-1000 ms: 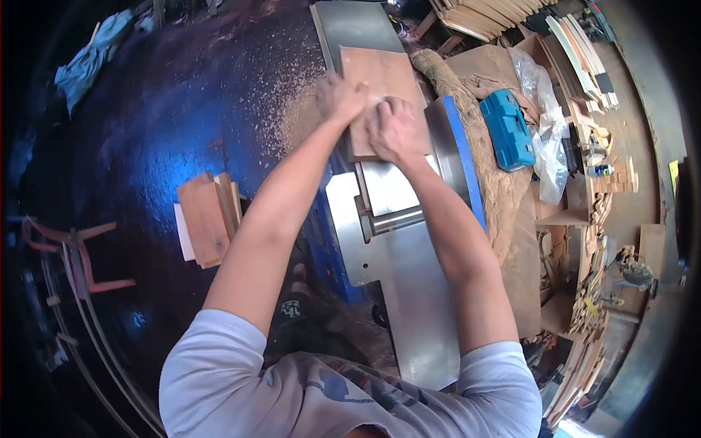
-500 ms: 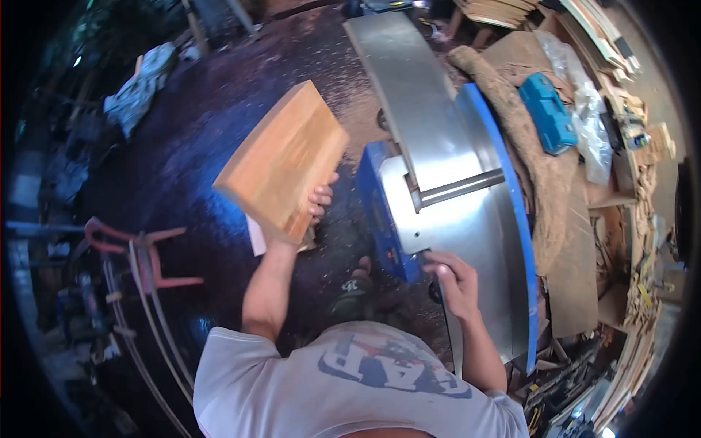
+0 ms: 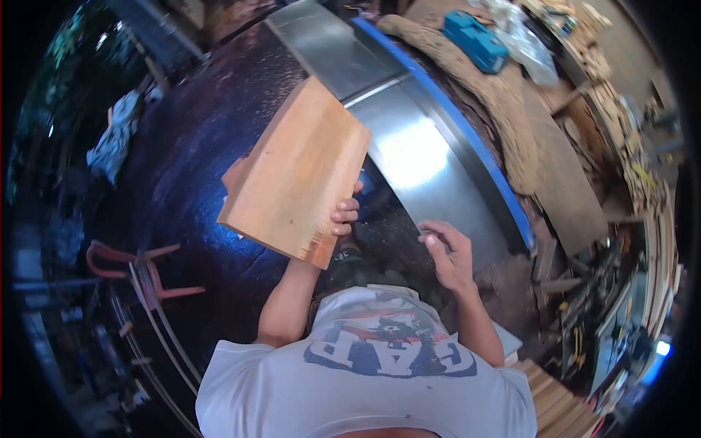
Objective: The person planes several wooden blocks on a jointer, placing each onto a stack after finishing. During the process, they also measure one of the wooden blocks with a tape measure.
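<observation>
A thick, light brown wooden board (image 3: pixel 296 164) is tilted up in front of my chest. My left hand (image 3: pixel 345 212) holds it from beneath, fingers wrapped round its right edge; the palm is hidden behind the wood. To the right, my right hand (image 3: pixel 445 252) hangs beside the near end of the machine's shiny metal bed (image 3: pixel 412 153), thumb and fingers apart, with nothing seen in it. The board overlaps part of the machine in view.
A blue fence (image 3: pixel 453 131) runs along the machine's far side. Beyond lie a rough wood slab (image 3: pixel 504 120) and a teal case (image 3: pixel 475 41). A red chair frame (image 3: pixel 150 274) stands at left. Wooden slats (image 3: pixel 555 401) are at lower right.
The view has shifted along the machine, which now sits higher and farther left. My left hand has brought the board closer. My right hand has come away from the machine's edge and opened.
</observation>
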`<state>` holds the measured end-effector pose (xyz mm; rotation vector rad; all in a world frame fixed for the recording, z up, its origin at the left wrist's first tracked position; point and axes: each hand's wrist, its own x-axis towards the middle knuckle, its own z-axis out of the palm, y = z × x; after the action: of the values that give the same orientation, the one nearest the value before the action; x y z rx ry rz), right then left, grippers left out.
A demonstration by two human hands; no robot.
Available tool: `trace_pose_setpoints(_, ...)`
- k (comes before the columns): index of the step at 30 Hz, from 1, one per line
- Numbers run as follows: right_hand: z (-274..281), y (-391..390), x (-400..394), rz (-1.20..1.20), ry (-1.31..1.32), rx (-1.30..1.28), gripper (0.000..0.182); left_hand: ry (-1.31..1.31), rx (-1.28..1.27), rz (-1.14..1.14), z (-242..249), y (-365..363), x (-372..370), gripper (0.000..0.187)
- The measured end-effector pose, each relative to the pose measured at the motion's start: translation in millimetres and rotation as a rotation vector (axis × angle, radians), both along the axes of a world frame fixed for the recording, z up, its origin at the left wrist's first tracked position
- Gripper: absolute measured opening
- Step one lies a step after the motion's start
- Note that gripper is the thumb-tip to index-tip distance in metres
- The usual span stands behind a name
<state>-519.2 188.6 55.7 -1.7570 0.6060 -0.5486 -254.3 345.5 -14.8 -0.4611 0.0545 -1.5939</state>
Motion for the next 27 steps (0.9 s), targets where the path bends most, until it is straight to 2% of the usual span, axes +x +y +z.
trace_pose_setpoints(3,6,14,-37,-0.020,-0.063,0.014,0.028,-0.029,0.090,-0.124,1,-18,-45,0.091)
trace_pose_setpoints(5,3,24,-57,-0.059,-0.071,0.040,0.029,-0.119,0.292,-0.113,-1,-21,-66,0.087)
trace_pose_setpoints(7,-7,29,-78,-0.102,-0.141,0.207,0.049,-0.223,0.468,-0.114,-2,-38,-85,0.082)
trace_pose_setpoints(9,-5,34,-87,-0.197,-0.261,0.374,0.064,-0.516,0.749,0.003,-2,-61,-105,0.078)
trace_pose_setpoints(10,-9,31,-93,-0.180,-0.300,0.459,0.083,-0.664,0.884,0.080,-2,-73,-115,0.076)
trace_pose_setpoints(12,-18,28,-95,-0.274,-0.259,0.497,0.081,-0.944,1.195,0.166,4,-93,-133,0.071)
trace_pose_setpoints(15,-49,15,-93,-0.461,-0.063,0.555,0.081,-1.252,1.228,0.146,-56,-115,-146,0.068)
trace_pose_setpoints(16,-61,10,-94,-0.491,-0.029,0.562,0.082,-1.419,1.154,0.268,-38,-118,-159,0.070)
trace_pose_setpoints(17,-72,1,-95,-0.513,0.006,0.565,0.083,-1.579,1.108,0.290,-42,-122,-164,0.073)
trace_pose_setpoints(18,-67,-7,-92,-0.543,0.032,0.575,0.078,-1.834,1.074,0.127,-36,-129,-157,0.074)
trace_pose_setpoints(19,-72,-14,-95,-0.524,0.093,0.490,0.077,-2.078,1.028,-0.056,-26,-135,-150,0.076)
trace_pose_setpoints(20,-82,-27,-101,-0.500,0.153,0.401,0.077,-2.212,0.968,-0.211,12,-134,-142,0.075)
trace_pose_setpoints(21,-80,-36,-100,-0.474,0.211,0.309,0.076,-2.332,0.938,-0.123,20,-131,-136,0.074)
trace_pose_setpoints(22,-80,-39,-101,-0.499,0.267,0.220,0.060,-2.456,0.901,-0.046,24,-123,-131,0.073)
trace_pose_setpoints(23,-79,-36,-99,-0.480,0.348,-0.120,0.056,-2.588,0.854,0.037,25,-118,-126,0.072)
trace_pose_setpoints(24,-76,-30,-97,-0.448,0.420,-0.462,0.051,-2.580,0.951,0.447,6,-115,-129,0.068)
trace_pose_setpoints(25,-74,-28,-96,-0.398,0.483,-0.809,0.047,-2.548,0.857,0.615,2,-121,-131,0.067)
trace_pose_setpoints(27,-90,-47,-85,-0.198,0.373,-0.862,0.041,-2.457,0.693,0.935,-5,-138,-142,0.064)
